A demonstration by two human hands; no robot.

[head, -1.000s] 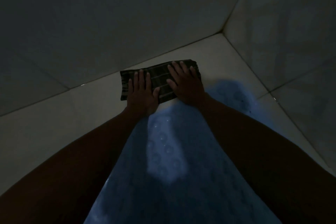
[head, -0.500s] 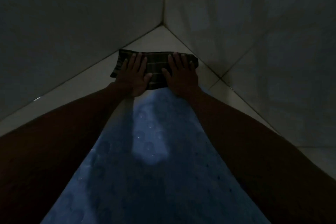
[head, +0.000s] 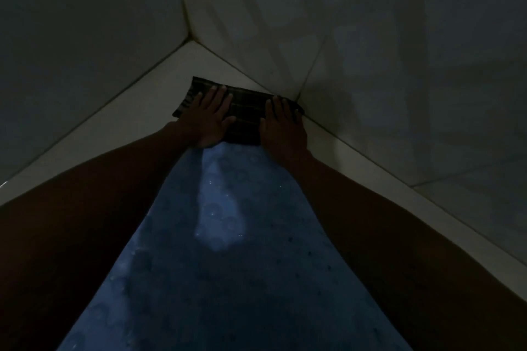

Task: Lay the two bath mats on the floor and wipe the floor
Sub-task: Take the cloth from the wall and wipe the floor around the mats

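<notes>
The person's left hand (head: 209, 120) and right hand (head: 282, 125) lie spread and flat, palms pressing a dark folded cloth (head: 245, 114) onto the floor (head: 137, 120), gripping nothing. A blue bath mat (head: 228, 251) lies just behind both wrists, its far edge touching the cloth. The right hand is hard against the wall (head: 370, 80); pushing further could jam fingers or bunch the cloth. The dim light may hide missed patches.

head-worn, steep downward view, close floor corner (head: 196, 57)
</notes>
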